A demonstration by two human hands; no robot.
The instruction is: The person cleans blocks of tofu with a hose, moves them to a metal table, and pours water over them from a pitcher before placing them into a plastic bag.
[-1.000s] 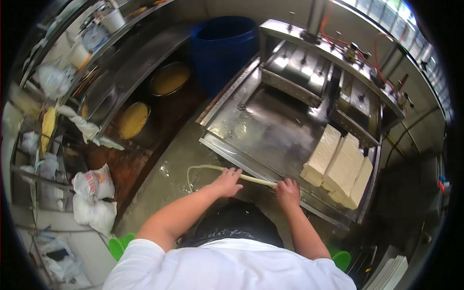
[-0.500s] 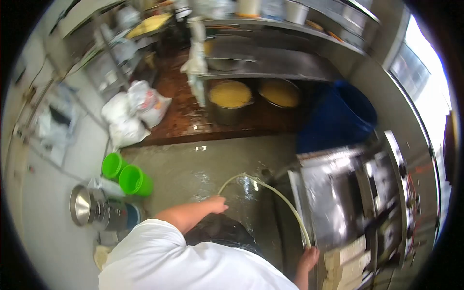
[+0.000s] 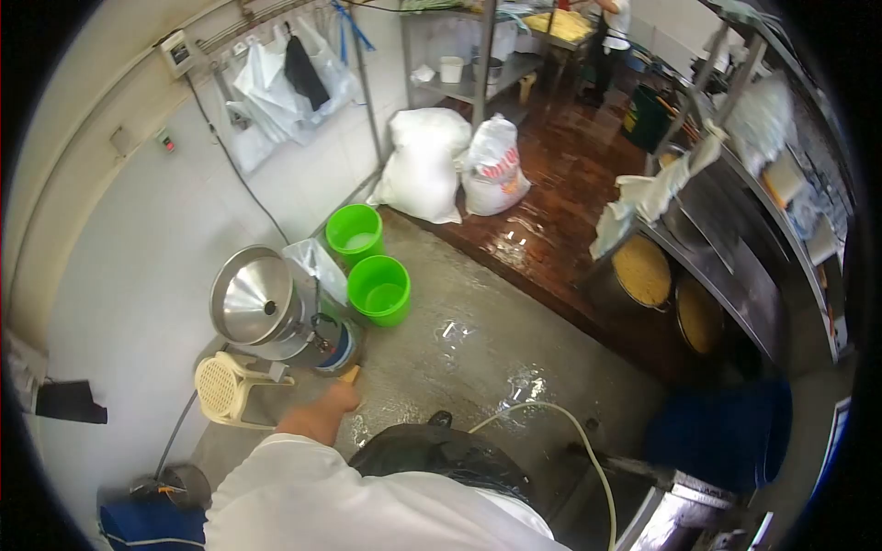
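Note:
My left hand [image 3: 342, 399] reaches forward over the wet floor, its fingers closed. From it juts a short yellowish tip, which looks like the end of the hose. The pale hose [image 3: 588, 443] arches on the right and passes behind my dark apron [image 3: 441, 452], so its run to my hand is hidden. Just ahead of this hand stands a metal machine with a wide steel funnel [image 3: 253, 296] on a blue-and-white base. A cream plastic stool [image 3: 225, 389] is left of my hand. My right hand is out of view.
Two green buckets [image 3: 378, 289] stand past the machine. White sacks [image 3: 427, 165] lean near the raised red floor's edge [image 3: 551, 308]. Pots of yellow food [image 3: 641, 271] sit under a steel shelf, with a blue barrel [image 3: 721, 432] nearby. Another person [image 3: 611, 41] works far back.
My view has swung left, bringing the funnel machine and stool closer to the middle. My left hand now points toward the machine. My right hand, on the hose before, has left the view.

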